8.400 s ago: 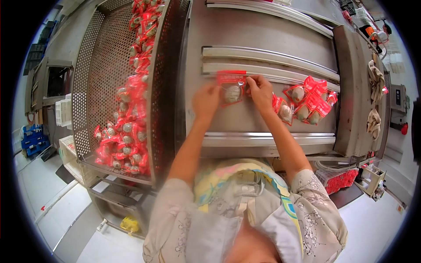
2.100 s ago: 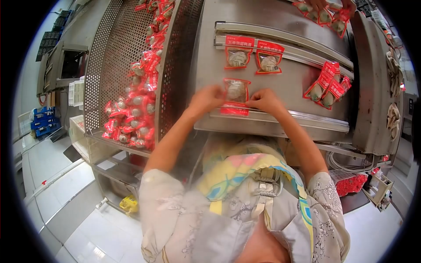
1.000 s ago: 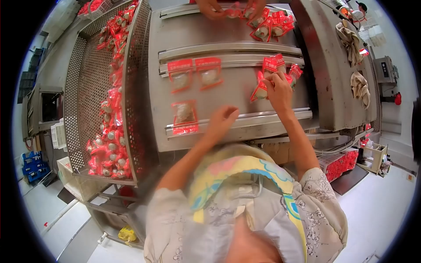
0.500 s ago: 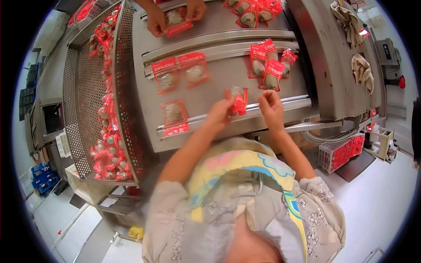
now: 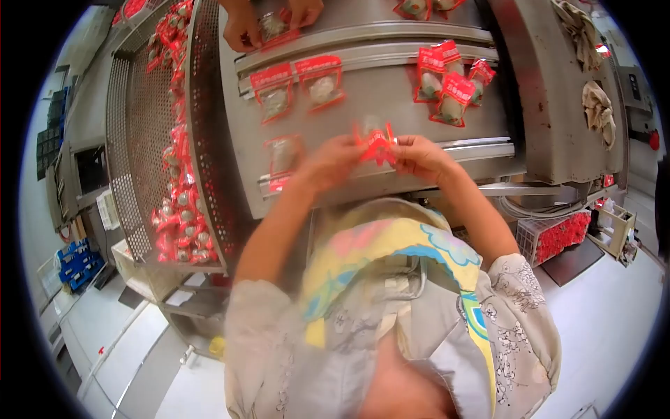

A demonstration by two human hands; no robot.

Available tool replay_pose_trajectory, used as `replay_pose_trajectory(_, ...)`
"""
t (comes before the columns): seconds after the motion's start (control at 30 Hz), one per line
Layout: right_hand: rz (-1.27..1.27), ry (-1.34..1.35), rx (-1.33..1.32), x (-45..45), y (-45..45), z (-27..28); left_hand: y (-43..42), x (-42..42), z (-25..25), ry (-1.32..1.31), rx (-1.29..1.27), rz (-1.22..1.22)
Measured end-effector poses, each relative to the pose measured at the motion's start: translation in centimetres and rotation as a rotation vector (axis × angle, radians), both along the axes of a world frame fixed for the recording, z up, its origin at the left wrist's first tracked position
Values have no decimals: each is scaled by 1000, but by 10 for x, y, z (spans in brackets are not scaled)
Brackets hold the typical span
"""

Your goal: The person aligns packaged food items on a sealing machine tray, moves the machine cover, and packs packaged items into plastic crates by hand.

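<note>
A red and clear egg packet [image 5: 377, 144] is held up between my two hands, over the near edge of the steel work surface. My left hand [image 5: 336, 162], smeared by motion, grips its left side. At the packet's right corner, my right hand [image 5: 419, 155] pinches the red film. To the left lies a single egg packet [image 5: 285, 155], near the metal sealing bar. Farther up rest two more, a left packet [image 5: 272, 94] and a right packet [image 5: 321, 84], side by side below the rear bar. Several packets [image 5: 453, 98] are piled to the right.
A perforated metal trough [image 5: 132, 160] with many packets runs along the left. Another person's hands [image 5: 241, 24] hold a packet at the top. Cloths [image 5: 598, 115] hang on the steel housing at right. A crate of red packets [image 5: 558, 237] stands below right.
My right hand has moved left and taken hold of the packet's right corner. The packets on the surface appear shifted up and right with the camera's movement.
</note>
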State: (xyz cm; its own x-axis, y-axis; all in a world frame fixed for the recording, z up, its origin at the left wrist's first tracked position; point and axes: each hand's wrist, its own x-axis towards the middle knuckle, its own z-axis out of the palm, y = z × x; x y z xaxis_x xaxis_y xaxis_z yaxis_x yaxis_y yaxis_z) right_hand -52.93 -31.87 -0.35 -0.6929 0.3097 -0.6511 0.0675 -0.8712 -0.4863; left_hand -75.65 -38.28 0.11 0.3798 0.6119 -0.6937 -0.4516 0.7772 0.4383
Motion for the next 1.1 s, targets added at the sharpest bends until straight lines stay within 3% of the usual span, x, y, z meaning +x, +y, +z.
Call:
replay_pose_trajectory(0.03, 2, -7, 52, -3, 5, -8, -4, -13, 1, 215, 120, -93)
replay_pose_trajectory(0.1, 176, -167, 459, -16, 16, -14, -6, -36, 1, 650, 367, -288)
replay_pose_trajectory(0.13, 221, -252, 603, -24, 15, -15, -11, -37, -6, 750, 543, -168)
replay_pose_trajectory(0.2, 304, -428, 896, -44, 10, -15, -15, -37, 7, 1134, 606, -315)
replay_pose_trajectory(0.23, 292, -469, 952, -50, 8, -19, -14, -36, 15, 1325, 638, -389)
replay_pose_trajectory(0.37, 342, -584, 1109, -65, 1, -34, -21, -35, -2, 1664, 739, -612)
replay_pose_trajectory(0.57, 488, -655, 1106, -70, 0, -35, -13, -38, 1, 1662, 571, -791)
replay_pose_trajectory(0.87, 670, -597, 1042, -64, 15, -27, -10, -50, -2, 1339, 540, -691)
replay_pose_trajectory(1.0, 660, -557, 962, -60, 18, -40, -9, -44, -7, 1481, 521, -752)
replay_pose_trajectory(1.1, 474, -469, 923, -57, 19, -59, -7, -38, 7, 1575, 515, -834)
